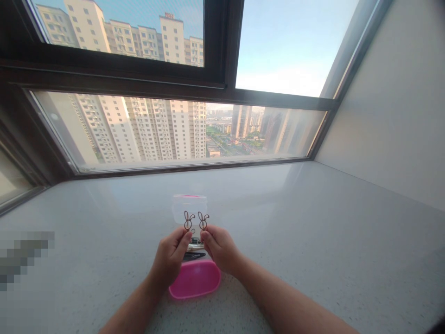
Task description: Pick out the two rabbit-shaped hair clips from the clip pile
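Note:
My left hand [169,256] is closed, thumb and fingers pinching a brown wire clip [188,221] with a rabbit-head outline. A matching rabbit-shaped wire clip [203,221] stands upright in the pinch of my right hand [221,248]. The two clips are held side by side, a small gap between them. Below and between my hands lies a black hair clip [194,255], with other small clips partly hidden behind my fingers. Closer to me sits a pink oval tray [195,293], its left edge partly covered by my left hand.
Just beyond the clips stands a clear plastic box [179,207] with some pink at its top. Everything rests on a pale speckled sill [285,241]. A dark-framed window [194,170] closes off the far side, and a white wall [392,120] rises at right.

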`<state>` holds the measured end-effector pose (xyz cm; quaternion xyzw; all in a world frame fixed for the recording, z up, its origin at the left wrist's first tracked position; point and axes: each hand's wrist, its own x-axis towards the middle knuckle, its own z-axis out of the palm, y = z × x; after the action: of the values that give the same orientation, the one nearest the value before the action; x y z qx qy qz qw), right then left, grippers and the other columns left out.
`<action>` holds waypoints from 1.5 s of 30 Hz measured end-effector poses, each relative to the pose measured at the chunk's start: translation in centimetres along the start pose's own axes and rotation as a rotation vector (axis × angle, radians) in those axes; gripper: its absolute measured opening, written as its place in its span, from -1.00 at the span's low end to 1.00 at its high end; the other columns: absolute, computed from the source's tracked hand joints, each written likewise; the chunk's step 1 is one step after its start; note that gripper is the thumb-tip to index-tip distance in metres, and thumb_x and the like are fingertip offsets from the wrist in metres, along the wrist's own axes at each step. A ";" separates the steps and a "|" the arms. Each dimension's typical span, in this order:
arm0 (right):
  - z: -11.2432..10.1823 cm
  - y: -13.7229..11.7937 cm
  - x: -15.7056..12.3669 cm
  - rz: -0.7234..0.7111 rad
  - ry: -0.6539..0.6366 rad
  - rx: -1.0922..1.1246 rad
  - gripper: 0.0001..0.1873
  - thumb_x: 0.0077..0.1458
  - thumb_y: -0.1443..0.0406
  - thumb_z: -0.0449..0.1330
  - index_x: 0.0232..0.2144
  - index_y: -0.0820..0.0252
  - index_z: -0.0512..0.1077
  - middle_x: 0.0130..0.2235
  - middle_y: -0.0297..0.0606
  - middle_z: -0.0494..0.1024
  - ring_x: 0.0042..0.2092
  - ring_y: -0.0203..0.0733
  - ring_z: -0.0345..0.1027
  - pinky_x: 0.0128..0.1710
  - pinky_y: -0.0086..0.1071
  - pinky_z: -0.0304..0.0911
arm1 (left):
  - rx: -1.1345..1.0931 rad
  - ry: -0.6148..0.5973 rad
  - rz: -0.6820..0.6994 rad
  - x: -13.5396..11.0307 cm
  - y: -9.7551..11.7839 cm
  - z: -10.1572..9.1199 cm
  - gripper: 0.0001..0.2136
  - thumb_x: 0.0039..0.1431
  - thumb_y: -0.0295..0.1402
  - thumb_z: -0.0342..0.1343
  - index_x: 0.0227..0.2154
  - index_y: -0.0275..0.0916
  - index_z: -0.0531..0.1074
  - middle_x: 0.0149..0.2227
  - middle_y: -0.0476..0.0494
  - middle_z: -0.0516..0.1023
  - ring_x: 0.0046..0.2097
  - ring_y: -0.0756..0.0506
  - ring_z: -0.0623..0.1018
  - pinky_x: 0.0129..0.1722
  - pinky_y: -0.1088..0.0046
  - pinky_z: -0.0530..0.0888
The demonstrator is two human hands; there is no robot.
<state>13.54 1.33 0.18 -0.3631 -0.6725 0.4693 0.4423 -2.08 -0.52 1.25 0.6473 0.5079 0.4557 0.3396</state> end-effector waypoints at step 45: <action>-0.1 -0.4 -0.2 0.012 -0.006 0.023 -0.65 0.15 0.10 -0.07 -0.52 0.21 0.22 -0.69 -0.49 0.11 -0.66 -0.42 -0.06 -0.65 -0.52 -0.11 | -0.044 0.043 -0.022 -0.2 0.0 0.3 -0.71 0.15 -0.17 -0.09 -0.55 -0.26 0.24 -0.67 0.13 0.11 -0.63 0.09 0.14 -0.63 0.58 0.11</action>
<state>13.68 1.03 0.48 -0.3604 -0.6662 0.4807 0.4418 -1.85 -0.72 1.06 0.6242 0.5118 0.4769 0.3478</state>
